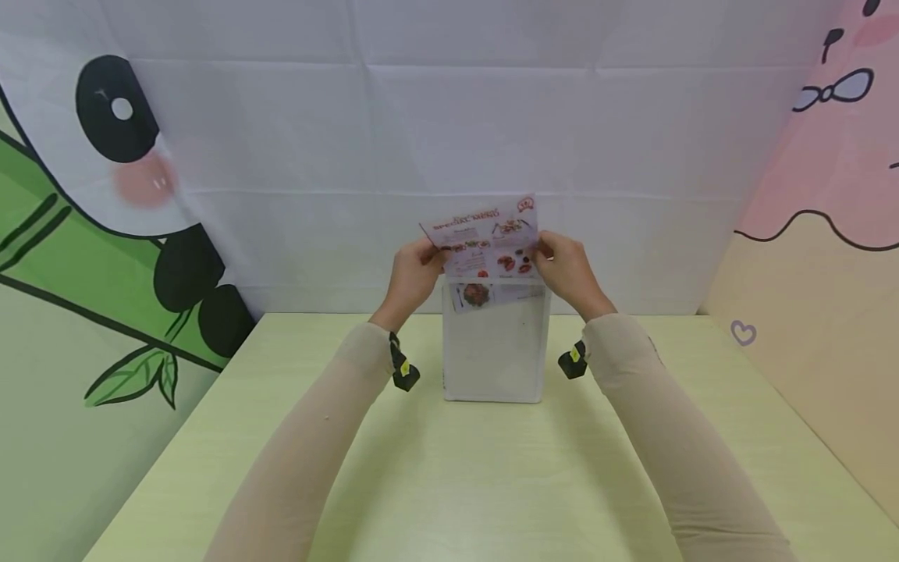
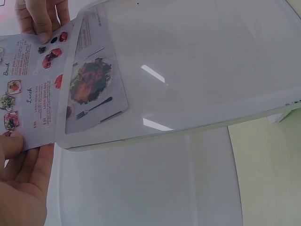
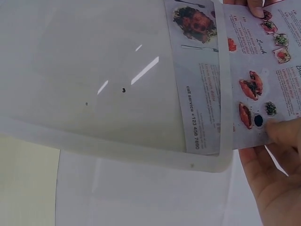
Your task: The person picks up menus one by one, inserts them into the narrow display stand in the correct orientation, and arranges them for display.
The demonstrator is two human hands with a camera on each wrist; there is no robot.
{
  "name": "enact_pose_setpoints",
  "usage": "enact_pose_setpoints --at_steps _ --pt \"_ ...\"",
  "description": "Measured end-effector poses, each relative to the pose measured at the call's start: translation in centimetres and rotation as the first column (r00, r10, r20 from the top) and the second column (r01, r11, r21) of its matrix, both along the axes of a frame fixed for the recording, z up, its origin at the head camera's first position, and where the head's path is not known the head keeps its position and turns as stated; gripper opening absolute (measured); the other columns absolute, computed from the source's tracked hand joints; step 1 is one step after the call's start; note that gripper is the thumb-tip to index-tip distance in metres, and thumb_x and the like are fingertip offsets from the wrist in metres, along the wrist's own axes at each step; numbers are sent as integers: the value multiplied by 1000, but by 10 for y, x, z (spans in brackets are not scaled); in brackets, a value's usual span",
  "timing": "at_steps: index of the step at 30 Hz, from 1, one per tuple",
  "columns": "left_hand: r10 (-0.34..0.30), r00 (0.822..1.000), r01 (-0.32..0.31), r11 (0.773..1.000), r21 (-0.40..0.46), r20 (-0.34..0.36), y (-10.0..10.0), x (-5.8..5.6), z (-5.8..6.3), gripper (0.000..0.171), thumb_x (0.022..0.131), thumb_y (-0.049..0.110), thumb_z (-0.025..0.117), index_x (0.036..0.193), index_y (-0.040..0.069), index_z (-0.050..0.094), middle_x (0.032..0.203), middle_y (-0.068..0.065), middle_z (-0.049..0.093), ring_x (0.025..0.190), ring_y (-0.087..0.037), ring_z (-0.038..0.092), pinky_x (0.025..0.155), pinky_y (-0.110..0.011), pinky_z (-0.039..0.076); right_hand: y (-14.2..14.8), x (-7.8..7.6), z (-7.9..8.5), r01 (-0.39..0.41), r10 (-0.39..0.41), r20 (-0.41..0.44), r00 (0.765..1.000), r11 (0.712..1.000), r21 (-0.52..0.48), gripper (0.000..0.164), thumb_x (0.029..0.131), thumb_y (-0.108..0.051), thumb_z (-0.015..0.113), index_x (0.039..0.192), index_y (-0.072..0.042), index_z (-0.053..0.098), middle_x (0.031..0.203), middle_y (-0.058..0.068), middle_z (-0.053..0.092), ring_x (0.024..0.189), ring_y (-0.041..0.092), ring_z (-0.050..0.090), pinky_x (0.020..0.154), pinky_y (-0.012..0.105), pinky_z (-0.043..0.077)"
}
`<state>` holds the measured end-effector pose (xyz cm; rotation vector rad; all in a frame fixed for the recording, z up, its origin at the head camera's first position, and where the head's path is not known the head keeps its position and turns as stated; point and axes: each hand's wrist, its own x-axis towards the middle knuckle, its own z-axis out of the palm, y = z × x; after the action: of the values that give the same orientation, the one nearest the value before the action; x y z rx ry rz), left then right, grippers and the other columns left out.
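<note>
Head view: left hand (image 1: 414,273) pinches the left edge of the menu (image 1: 485,246), right hand (image 1: 570,272) pinches the right edge. Both grips narrow, just paper between thumb and fingers. Menu sits slightly tilted, bottom strip inside the top of the clear stand (image 1: 495,351), rest sticking out above. Stand is upright on the table (image 1: 463,476), white cloth (image 1: 365,148) behind.

Left wrist view: left thumb on the printed face, other fingers behind. Dish picture (image 2: 91,81) shows through the clear panel.

Right wrist view: same thumb-and-finger hold, just outside the stand's rim. Phone line (image 3: 190,120) reads through the panel.
</note>
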<state>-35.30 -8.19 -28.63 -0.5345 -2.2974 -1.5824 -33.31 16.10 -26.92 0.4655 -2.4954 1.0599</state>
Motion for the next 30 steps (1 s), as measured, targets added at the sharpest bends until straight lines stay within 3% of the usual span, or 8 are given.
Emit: enact_pose_setpoints --at_steps 10,18,30 --pt "-1 999 -1 999 -45 -32 -1 0 -2 24 97 14 57 117 5 67 117 -14 68 106 -25 66 85 -36 57 2 -1 -4 5 -5 48 999 1000 9 18 99 -12 52 108 -1 63 109 18 68 106 33 62 92 48 51" --pt "-4 1000 3 999 -55 -17 -2 -1 -5 25 98 15 56 119 8 67 118 -12 68 105 -24 66 84 -35 57 3 1 -9 -9 10 79 997 1000 -10 25 99 -16 51 118 -4 63 112 17 68 107 32 61 92 48 51" --pt "2 1000 -3 997 -77 -21 -1 -2 -6 25 98 13 56 119 6 66 117 -14 68 104 -25 66 84 -36 57 5 0 -14 -23 28 90 996 998 -59 41 99 -38 50 117 -4 64 114 16 68 109 30 61 90 48 50"
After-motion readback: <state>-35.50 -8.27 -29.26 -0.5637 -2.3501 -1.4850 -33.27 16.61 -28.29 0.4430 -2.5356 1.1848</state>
